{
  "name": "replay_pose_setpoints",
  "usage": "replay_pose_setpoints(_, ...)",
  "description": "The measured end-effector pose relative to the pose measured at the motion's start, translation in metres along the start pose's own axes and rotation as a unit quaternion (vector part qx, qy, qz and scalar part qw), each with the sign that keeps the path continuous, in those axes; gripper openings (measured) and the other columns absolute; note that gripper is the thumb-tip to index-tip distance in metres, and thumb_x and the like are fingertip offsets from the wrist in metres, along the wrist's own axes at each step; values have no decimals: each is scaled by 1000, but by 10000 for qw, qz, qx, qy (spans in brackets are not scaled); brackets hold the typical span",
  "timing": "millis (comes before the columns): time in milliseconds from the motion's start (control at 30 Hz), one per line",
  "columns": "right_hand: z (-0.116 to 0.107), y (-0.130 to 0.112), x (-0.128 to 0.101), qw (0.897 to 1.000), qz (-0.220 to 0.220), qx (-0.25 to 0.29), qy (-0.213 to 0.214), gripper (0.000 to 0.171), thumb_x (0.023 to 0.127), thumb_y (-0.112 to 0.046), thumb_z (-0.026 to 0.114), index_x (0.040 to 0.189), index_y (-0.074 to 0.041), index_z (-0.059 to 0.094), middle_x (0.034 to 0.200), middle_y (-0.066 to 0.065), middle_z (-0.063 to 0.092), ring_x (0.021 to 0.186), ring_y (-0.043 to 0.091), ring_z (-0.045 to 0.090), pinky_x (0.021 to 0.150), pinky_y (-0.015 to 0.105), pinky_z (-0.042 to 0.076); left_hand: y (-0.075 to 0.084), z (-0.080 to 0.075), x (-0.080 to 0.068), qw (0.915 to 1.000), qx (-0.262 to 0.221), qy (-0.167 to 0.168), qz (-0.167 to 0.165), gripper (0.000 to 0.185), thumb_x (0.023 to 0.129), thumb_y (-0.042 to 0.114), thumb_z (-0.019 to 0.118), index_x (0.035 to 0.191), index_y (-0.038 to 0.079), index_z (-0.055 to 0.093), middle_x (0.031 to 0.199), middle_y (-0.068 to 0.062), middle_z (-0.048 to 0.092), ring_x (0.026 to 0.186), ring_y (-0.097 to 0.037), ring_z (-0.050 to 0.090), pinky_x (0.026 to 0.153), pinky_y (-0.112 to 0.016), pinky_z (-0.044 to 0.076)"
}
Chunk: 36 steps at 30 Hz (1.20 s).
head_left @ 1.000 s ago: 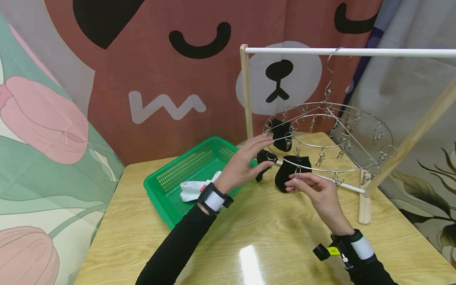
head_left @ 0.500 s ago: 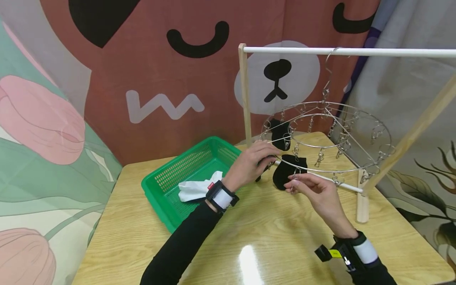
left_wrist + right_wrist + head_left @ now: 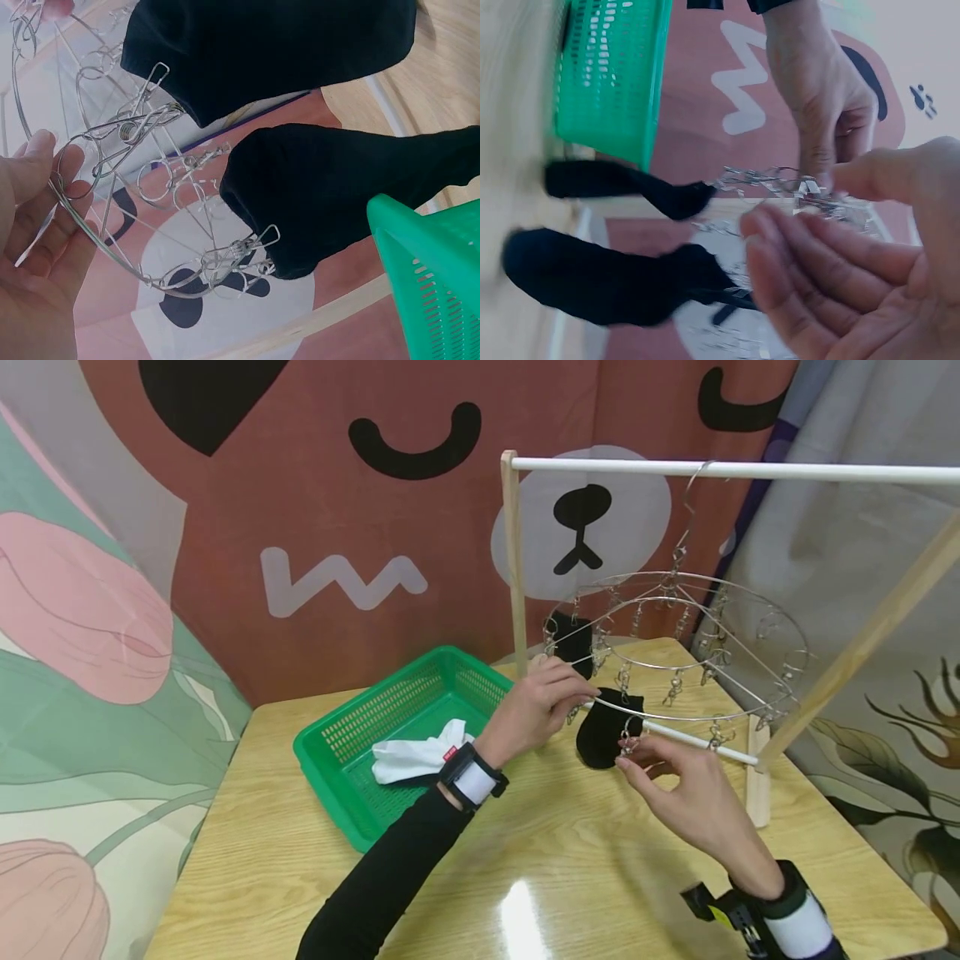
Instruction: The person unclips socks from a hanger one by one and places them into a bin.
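A round metal clip hanger hangs by its hook from the white rail of a wooden rack. Two black socks are clipped to it, one at the front and one further back. My left hand grips the hanger's wire ring at its left front; in the left wrist view the fingers curl round the wire, with both socks close behind. My right hand pinches a dangling clip just below the front sock. The right wrist view shows thumb and fingers around the clips.
A green mesh basket sits on the wooden table left of the rack, with a white sock inside. The rack's upright post stands behind my left hand. A printed cloth backdrop hangs behind.
My left hand went from open fingers beside the ring to gripping it. The hanger has swung a little left. My right hand has stayed at the clip under the front sock.
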State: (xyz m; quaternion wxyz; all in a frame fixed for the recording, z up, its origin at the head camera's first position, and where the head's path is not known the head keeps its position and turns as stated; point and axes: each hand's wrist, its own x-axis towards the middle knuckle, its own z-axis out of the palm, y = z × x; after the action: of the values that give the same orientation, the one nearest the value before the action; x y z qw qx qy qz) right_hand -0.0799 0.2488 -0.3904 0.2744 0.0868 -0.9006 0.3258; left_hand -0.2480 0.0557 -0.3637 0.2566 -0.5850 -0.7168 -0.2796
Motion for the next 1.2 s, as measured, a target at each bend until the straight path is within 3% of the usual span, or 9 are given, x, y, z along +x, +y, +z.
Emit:
replay_pose_setpoints(133, -10, -10, -2, 9984, -352, -398, 199, 20, 90, -6, 84, 107, -16, 80, 95, -6, 81, 78, 8, 74, 71, 16, 55, 1, 1, -1, 9999, -63, 65, 42, 15, 102, 6, 72, 114, 8, 81, 109, -2, 78, 103, -17, 65, 93, -24, 51)
replay_pose_setpoints(333, -27, -24, 1, 9910, -1063, -261, 772, 26, 84, 2, 83, 109, -9, 81, 97, 1, 82, 85, -2, 70, 82, 7, 50, 3, 1, -3, 9999, -120, 108, -41, 15, 102, 7, 73, 114, 7, 81, 109, -3, 78, 104, -17, 66, 94, -22, 52)
replay_pose_setpoints(433, -33, -25, 8, 9805, -1521, -208, 1229, 21, 96, -17, 77, 112, -4, 81, 103, 8, 82, 93, 2, 70, 92, 6, 47, 5, 0, -3, 9998, -134, 108, -96, 15, 101, 7, 73, 114, 7, 81, 109, -2, 78, 103, -17, 65, 93, -23, 51)
replay_pose_setpoints(567, -38, -22, 20, 9718, -1807, -487, 1434, 52, 107, -48, 61, 120, 0, 78, 111, 15, 79, 101, 23, 69, 102, 5, 40, 6, 0, -5, 9995, -161, 240, -122, 17, 99, 4, 76, 114, 7, 81, 107, -2, 78, 99, -17, 63, 88, -25, 49)
replay_pose_setpoints(633, -38, -19, 25, 9720, -1831, -671, 1311, 59, 108, -52, 58, 121, 2, 77, 113, 18, 78, 101, 32, 68, 105, 5, 37, 7, 1, -6, 9992, -163, 337, -126, 16, 98, 3, 76, 113, 7, 82, 106, -2, 78, 97, -18, 62, 86, -26, 48)
replay_pose_setpoints(733, -37, -12, 28, 9740, -1778, -968, 1020, 65, 109, -57, 53, 121, 3, 77, 111, 18, 77, 100, 33, 67, 96, 11, 44, 9, 2, -8, 9988, -157, 431, -140, 15, 100, 6, 75, 113, 7, 82, 107, -2, 78, 98, -18, 64, 97, -26, 52)
replay_pose_setpoints(867, -32, -5, 31, 9699, -1909, -1125, 1010, 64, 110, -55, 50, 112, 2, 80, 100, 15, 79, 91, 29, 67, 74, 28, 52, 12, 4, -8, 9988, -146, 444, -155, 15, 103, 7, 71, 114, 6, 81, 110, -3, 78, 104, -18, 66, 110, -26, 50)
replay_pose_setpoints(1067, -27, 2, 36, 9659, -2150, -906, 1123, 52, 110, -45, 57, 98, -2, 84, 88, 10, 77, 83, 25, 62, 70, 26, 46, 14, 7, -10, 9982, -126, 550, -223, 15, 104, 10, 71, 115, 6, 81, 111, -3, 77, 105, -18, 64, 102, -21, 51)
replay_pose_setpoints(1200, -26, 4, 37, 9656, -2180, -869, 1118, 30, 105, -26, 72, 95, 0, 83, 88, 12, 77, 82, 26, 64, 71, 25, 47, 14, 10, -13, 9968, -249, 709, -262, 16, 103, 13, 73, 116, 7, 80, 115, -5, 75, 111, -18, 65, 111, -23, 48)
